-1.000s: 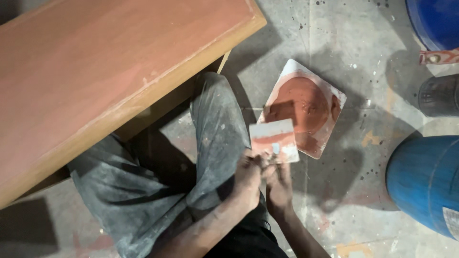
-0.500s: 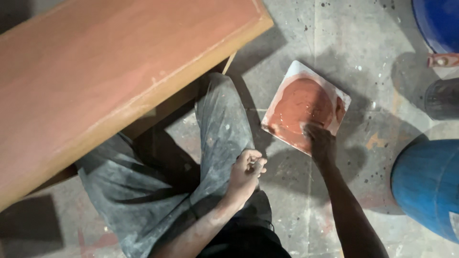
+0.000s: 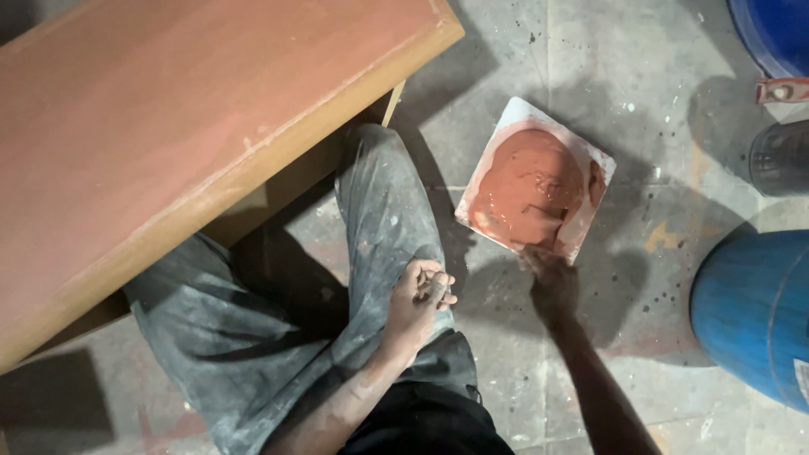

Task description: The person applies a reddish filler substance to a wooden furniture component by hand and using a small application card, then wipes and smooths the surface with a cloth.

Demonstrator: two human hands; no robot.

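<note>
A white square tile [image 3: 516, 114] lies on the floor with a mound of reddish-brown putty [image 3: 529, 187] spread over it. My right hand [image 3: 549, 280] reaches out to the tile's near edge, its fingertips at the rim beside the putty; whatever it grips is hidden under the fingers. My left hand [image 3: 420, 297] rests on my bent knee in dusty grey trousers [image 3: 383, 215], fingers curled loosely with nothing clearly in them.
A large reddish-brown wooden board [image 3: 168, 135] slopes over my legs at the left. A blue drum [image 3: 754, 312] stands at the right, another blue container [image 3: 779, 29] at the top right, a dark round object [image 3: 779, 156] between them. The floor is stained grey concrete.
A second ago both hands held a small putty-smeared card near my knee. The right hand then went out onto the putty and has now drawn back to the tile's near edge; the left stayed on the knee.
</note>
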